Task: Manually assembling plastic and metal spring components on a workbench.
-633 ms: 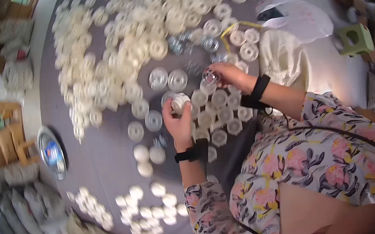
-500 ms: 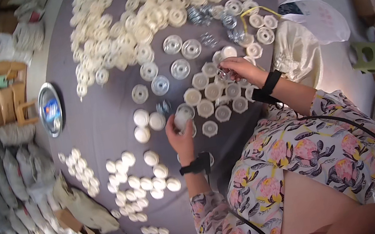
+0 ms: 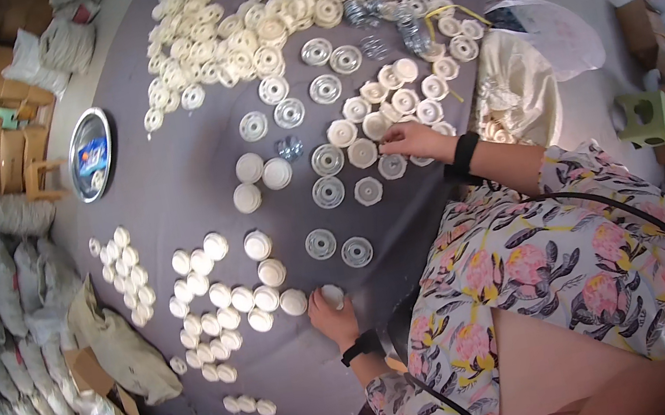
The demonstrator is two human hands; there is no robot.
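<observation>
My left hand [image 3: 335, 321] is closed around a round white cap [image 3: 332, 296] at the near end of a group of similar caps [image 3: 293, 302] on the cloth. Over the white scalloped discs [image 3: 361, 153] at the right, my right hand [image 3: 417, 141] has its fingers drawn together. Its fingertips are at the edge of a disc, and whatever they may hold is hidden. Between the hands lie clear ringed discs [image 3: 320, 244]. Three plain white round pieces [image 3: 250, 168] sit left of the scalloped discs, by a small stack of clear rings [image 3: 290, 147].
A large heap of cream ringed discs [image 3: 265, 28] covers the far part of the grey cloth [image 3: 170, 192]. A metal basin [image 3: 92, 155] stands at the left edge. Right of the table are a white sack [image 3: 517, 86] and a green stool [image 3: 644, 119].
My left hand has moved nearer with a white piece to the cap group. My right hand no longer shows the clear ring and has shifted over the scalloped discs. The view has shifted too.
</observation>
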